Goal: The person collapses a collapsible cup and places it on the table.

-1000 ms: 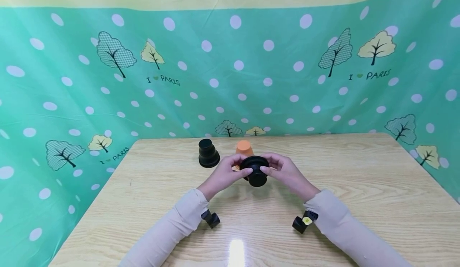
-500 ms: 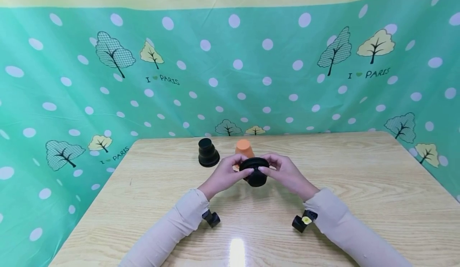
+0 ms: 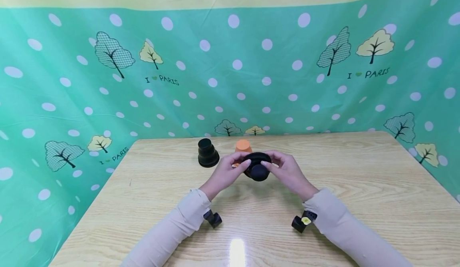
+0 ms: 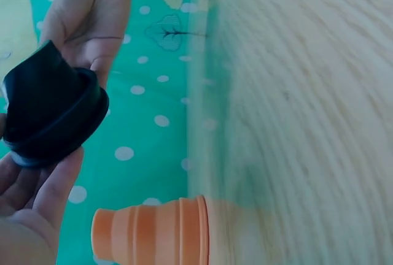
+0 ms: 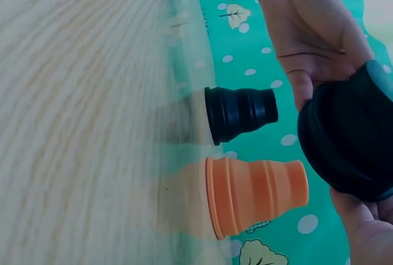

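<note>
While a green dotted cloth [image 3: 230,63] hangs across the back, a pale wood-grain tabletop [image 3: 366,183] takes up the space below it. Light sleeves [image 3: 163,229] come in from the near side. Over the middle, the left hand [image 3: 224,173] and right hand [image 3: 289,175] face each other, both pinching one cup between thumbs and fingers; neither hand is nearer. An orange cup [image 3: 243,145] stands wide rim down just beyond the grip, partly hidden from the head view. A standing black cup [image 3: 207,155], also rim down, is to its left. Held black cup [image 3: 259,172]: between the hands, lifted off the surface, tilted, long axis across the line joining them, narrow end toward the person, wide rim on the far side. Wall looks partly folded; how far, can't tell.
</note>
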Motion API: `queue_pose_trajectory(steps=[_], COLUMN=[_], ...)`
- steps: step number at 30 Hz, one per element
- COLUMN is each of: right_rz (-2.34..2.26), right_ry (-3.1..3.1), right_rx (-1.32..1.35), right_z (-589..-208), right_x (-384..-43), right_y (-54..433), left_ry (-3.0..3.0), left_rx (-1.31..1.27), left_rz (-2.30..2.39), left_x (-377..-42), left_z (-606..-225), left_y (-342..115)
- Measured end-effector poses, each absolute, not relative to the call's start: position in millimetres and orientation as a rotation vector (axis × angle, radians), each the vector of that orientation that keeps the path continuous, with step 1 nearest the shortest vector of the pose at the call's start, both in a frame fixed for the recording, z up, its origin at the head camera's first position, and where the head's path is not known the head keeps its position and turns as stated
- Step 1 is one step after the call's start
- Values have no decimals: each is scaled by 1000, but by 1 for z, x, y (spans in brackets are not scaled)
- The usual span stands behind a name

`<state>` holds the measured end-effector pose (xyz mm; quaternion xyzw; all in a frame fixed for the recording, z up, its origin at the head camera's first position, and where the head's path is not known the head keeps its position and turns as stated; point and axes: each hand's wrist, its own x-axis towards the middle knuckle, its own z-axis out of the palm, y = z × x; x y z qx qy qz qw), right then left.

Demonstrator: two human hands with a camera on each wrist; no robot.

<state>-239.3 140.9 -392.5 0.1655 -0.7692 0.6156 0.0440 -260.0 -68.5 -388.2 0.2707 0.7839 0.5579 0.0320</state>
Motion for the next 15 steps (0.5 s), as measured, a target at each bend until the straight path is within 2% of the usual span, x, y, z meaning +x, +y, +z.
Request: queue_pose_trajectory(steps=[5,15], right_rz=[2034,2096], right_ry=[-2244,-2197], right_rx=[427,407], right_z=[-391,-391], right_x=[-240,-240], right_y=[143,142], left_ry=[2215,2196], left_rx=[789,905], left_rz=[1779,1800], left_x=[-261,-259], left_z=[-387,-387], left_y=[-70,-68])
